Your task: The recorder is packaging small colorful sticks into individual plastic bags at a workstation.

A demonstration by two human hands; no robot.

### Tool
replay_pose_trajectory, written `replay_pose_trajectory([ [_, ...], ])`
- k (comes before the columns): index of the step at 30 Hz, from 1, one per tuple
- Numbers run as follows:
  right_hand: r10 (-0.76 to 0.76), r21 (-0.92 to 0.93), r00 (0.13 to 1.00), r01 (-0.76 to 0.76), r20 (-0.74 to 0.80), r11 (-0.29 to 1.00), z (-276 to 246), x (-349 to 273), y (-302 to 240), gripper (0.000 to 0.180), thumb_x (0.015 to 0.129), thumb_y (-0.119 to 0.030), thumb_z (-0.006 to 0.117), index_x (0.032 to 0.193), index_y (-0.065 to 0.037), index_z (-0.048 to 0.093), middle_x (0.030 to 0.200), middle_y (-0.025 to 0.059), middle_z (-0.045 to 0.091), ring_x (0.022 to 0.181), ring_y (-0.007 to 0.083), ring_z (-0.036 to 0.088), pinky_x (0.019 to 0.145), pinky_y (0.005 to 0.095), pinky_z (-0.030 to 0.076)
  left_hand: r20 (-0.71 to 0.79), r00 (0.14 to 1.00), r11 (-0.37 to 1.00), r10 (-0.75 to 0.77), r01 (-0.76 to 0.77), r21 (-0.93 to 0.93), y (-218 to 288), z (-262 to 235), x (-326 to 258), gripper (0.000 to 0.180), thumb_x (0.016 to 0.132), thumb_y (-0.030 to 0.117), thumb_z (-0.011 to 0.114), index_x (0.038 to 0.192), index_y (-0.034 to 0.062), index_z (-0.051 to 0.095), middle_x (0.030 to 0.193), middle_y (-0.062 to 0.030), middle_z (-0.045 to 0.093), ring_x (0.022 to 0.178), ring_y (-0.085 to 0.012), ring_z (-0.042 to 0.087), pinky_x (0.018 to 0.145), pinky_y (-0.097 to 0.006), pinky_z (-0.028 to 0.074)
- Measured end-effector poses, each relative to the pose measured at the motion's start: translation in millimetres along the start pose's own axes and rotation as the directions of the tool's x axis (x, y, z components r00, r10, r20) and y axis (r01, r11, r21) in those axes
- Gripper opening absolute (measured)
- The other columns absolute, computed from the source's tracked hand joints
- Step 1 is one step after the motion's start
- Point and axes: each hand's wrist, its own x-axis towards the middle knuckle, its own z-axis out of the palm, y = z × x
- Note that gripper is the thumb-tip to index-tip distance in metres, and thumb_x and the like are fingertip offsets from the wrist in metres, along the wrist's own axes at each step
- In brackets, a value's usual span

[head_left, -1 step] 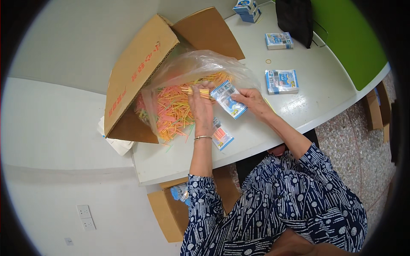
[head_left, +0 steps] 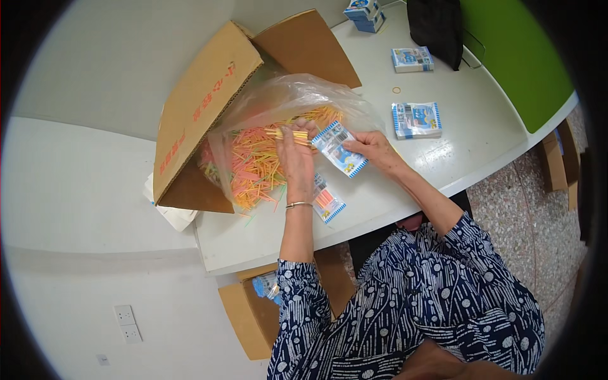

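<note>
My left hand (head_left: 296,155) is closed around a small bundle of thin yellow sticks (head_left: 292,135), held above an open clear plastic bag (head_left: 304,92). Loose sticks (head_left: 256,166) in pink, yellow, orange and green fill that bag. Just to the right, my right hand (head_left: 375,151) pinches a small blue and white packet (head_left: 339,149) by its right side. The packet is tilted, its left edge close to the ends of the bundle; whether they touch I cannot tell. Partly behind my left wrist, another packet (head_left: 327,201) with pinkish-orange sticks showing through lies on the table.
A cardboard box (head_left: 206,120) lies open around the bag. On the white table (head_left: 253,244) are stacks of packets (head_left: 416,120) (head_left: 411,59), a rubber band (head_left: 396,90) and a black bag (head_left: 437,28). A green partition (head_left: 525,69) borders the right. Below stands another carton (head_left: 247,320).
</note>
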Motion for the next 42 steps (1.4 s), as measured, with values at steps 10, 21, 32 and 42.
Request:
replay_pose_trajectory([
  [10,0.048,-0.186,0.969,-0.001,0.244,0.982,-23.4,-7.9,-2.0,0.026,0.088,-0.024,0.062,0.085,0.001,0.068,0.072,-0.0022,0.061,0.066,0.0016,0.051,0.059,0.019,0.041,0.134,0.99,0.997,-0.044,0.051,-0.053,23.2,35.4,-27.3,0.02,0.096,0.023,0.047,0.107,0.0066,0.045,0.108,-0.0163,0.057,0.101,-0.0288,0.059,0.087,-0.04,0.049],
  [21,0.046,-0.264,0.968,0.021,0.246,0.964,-24.3,-19.1,-13.2,0.023,0.088,-0.022,0.061,0.085,0.0,0.065,0.071,-0.0035,0.059,0.064,0.0007,0.049,0.056,0.0181,0.039,0.09,0.996,1.0,-0.002,0.003,-0.006,21.4,37.1,-39.6,0.025,0.099,0.027,0.04,0.108,0.0035,0.041,0.102,-0.0144,0.057,0.097,-0.0267,0.061,0.09,-0.041,0.049],
  [32,0.079,-0.285,0.917,0.039,0.391,0.958,-37.7,-22.6,-13.9,0.028,0.091,-0.024,0.057,0.081,0.002,0.063,0.077,-0.0012,0.055,0.073,0.0032,0.046,0.066,0.0215,0.038,0.101,0.995,0.999,0.012,-0.009,-0.033,28.4,44.8,-48.6,0.024,0.099,0.027,0.04,0.108,0.0045,0.043,0.101,-0.0137,0.058,0.096,-0.0272,0.06,0.091,-0.042,0.047],
  [42,0.091,-0.2,0.913,-0.011,0.398,0.98,-36.4,-26.8,-16.8,0.029,0.091,-0.022,0.057,0.081,0.004,0.063,0.075,-0.0025,0.055,0.072,0.003,0.046,0.065,0.0209,0.039,0.144,0.989,0.998,-0.036,0.028,0.056,18.7,50.6,-63.7,0.025,0.1,0.027,0.038,0.105,0.0035,0.045,0.101,-0.0144,0.059,0.097,-0.0263,0.06,0.092,-0.042,0.046],
])
